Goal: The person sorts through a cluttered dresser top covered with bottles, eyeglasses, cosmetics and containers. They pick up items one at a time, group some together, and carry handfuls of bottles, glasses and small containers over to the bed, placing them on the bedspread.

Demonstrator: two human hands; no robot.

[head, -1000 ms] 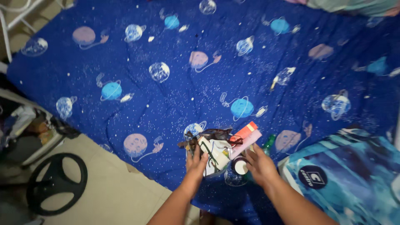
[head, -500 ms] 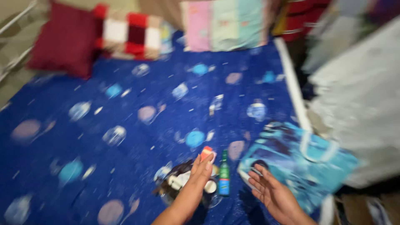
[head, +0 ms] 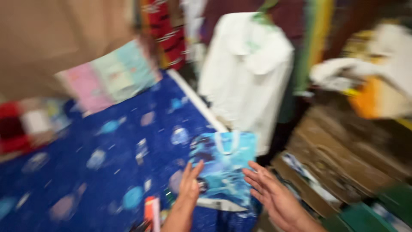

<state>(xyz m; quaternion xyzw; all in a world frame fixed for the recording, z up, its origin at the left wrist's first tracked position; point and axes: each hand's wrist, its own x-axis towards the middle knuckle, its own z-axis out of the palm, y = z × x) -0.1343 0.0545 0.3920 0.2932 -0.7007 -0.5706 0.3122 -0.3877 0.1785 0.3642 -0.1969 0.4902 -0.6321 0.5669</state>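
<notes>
— Both hands were spread flat, fingers apart, holding nothing. Left hand (head: 189,185) had its fingertips at the near left edge of the blue carrier bag (head: 225,167), seemingly touching it, though the blur made that hard to settle. Right hand (head: 274,195) hovered palm-up just off the bag's right side, apart from it.

— So the bag wasn't picked up?

— No. It lay flat between the two hands on the blue planet-print bedsheet (head: 107,159), white handle pointing away from them, near the bed's edge. I'd judge the taking of it was only being set up, with the closing of the fingers left to do.

— And the small things?

— An orange-and-pink packet (head: 151,212) sat just left of the left wrist, outside the bag. Anything else there was too smeared to name.
</notes>
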